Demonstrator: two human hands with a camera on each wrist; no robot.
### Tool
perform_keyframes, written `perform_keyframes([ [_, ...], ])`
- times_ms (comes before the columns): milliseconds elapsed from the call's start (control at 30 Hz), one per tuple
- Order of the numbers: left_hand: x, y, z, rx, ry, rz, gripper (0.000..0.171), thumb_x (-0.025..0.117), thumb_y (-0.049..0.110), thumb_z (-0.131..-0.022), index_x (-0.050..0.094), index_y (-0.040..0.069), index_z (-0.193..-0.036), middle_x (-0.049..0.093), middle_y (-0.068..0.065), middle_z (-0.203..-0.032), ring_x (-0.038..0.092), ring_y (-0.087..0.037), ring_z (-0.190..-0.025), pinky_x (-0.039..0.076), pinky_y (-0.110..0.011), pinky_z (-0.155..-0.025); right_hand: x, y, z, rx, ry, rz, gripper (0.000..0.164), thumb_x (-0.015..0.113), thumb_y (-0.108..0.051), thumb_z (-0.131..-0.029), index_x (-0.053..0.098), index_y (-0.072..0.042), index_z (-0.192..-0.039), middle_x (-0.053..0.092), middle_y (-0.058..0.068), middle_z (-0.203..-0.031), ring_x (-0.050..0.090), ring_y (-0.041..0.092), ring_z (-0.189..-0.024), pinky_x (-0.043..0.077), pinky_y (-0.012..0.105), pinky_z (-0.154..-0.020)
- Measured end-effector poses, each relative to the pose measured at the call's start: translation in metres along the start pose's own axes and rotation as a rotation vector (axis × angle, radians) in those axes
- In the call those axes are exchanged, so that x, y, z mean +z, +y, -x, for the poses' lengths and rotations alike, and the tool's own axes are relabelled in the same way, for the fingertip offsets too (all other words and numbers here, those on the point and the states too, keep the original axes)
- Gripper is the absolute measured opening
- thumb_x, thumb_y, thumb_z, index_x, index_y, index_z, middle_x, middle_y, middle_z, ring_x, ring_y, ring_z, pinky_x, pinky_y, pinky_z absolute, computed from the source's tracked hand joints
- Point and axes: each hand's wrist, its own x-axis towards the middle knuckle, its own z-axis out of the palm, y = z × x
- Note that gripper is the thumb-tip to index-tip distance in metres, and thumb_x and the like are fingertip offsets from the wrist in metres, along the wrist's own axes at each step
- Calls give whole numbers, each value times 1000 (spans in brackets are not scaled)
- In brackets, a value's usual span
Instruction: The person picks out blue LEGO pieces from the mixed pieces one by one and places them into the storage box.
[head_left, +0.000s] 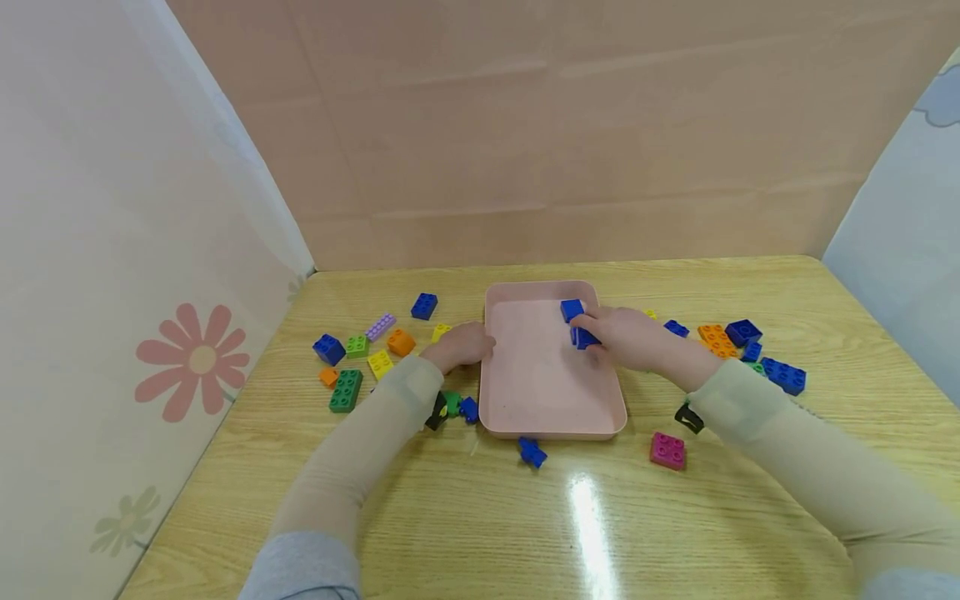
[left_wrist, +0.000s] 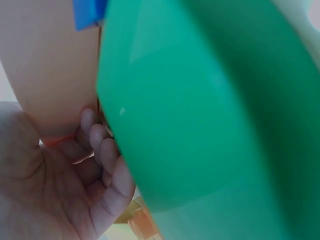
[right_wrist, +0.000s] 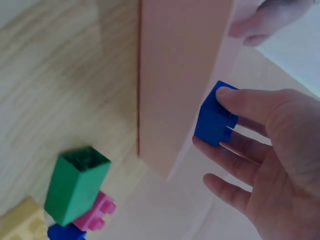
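Note:
A shallow pink tray (head_left: 552,432) lies in the middle of the wooden table. My left hand (head_left: 463,344) grips its left rim; the left wrist view shows curled fingers (left_wrist: 107,155) against the wall. Over the right part of the tray, my right hand (head_left: 632,337) pinches a blue toy brick (right_wrist: 216,115) between thumb and fingers, its studs turned toward the palm. Another blue brick (head_left: 572,310) shows just beyond that hand, within the tray's outline. A large green surface (left_wrist: 185,110) close to the camera covers much of the left wrist view.
Left of the tray lie several loose bricks, among them a dark green one (head_left: 346,391) and an orange one (head_left: 401,342). To the right are an orange brick (head_left: 717,341), a long blue one (head_left: 783,376) and a magenta one (head_left: 667,451). A small blue piece (head_left: 532,452) lies before the tray.

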Motion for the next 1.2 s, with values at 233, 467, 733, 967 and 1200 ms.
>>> perform_keyframes([
  [233, 0, 0, 1, -1, -2, 17, 29, 43, 27, -103, 60, 6, -91, 49, -5, -68, 47, -19, -57, 37, -27, -56, 12, -2, 0, -26, -28, 0, 40, 76, -15, -85, 62, 1, -119, 58, 9, -91, 52, 16, -58, 51, 33, -61],
  [467, 0, -1, 0, 0, 0, 11, 30, 43, 27, -103, 60, 6, -91, 49, -5, -68, 47, -19, -57, 37, -27, -55, 20, -2, -2, -38, -54, 22, 39, 77, -16, -84, 62, -1, -116, 65, 14, -101, 61, 22, -66, 54, 38, -66],
  [733, 2, -2, -2, 14, 5, -1, 30, 43, 27, -103, 59, 7, -88, 47, -4, -67, 46, -18, -55, 36, -26, -55, 23, -1, -2, -29, -88, 34, 39, 77, -16, -84, 62, 0, -117, 66, 17, -108, 64, 25, -80, 51, 48, -78],
  [967, 3, -2, -5, 26, 7, -8, 35, 42, 25, -103, 53, 8, -75, 44, -3, -62, 41, -17, -49, 34, -26, -51, 22, -1, -1, -10, -113, 3, 38, 77, -13, -84, 62, 0, -116, 65, 20, -111, 64, 27, -78, 54, 43, -75],
  [1200, 3, -3, -5, 2, 7, -5, 33, 42, 27, -103, 57, 7, -82, 46, -4, -65, 44, -18, -53, 36, -27, -52, 23, 0, -4, 30, -152, -10, 40, 76, -14, -85, 61, -1, -119, 64, 19, -111, 61, 23, -74, 54, 40, -73],
])
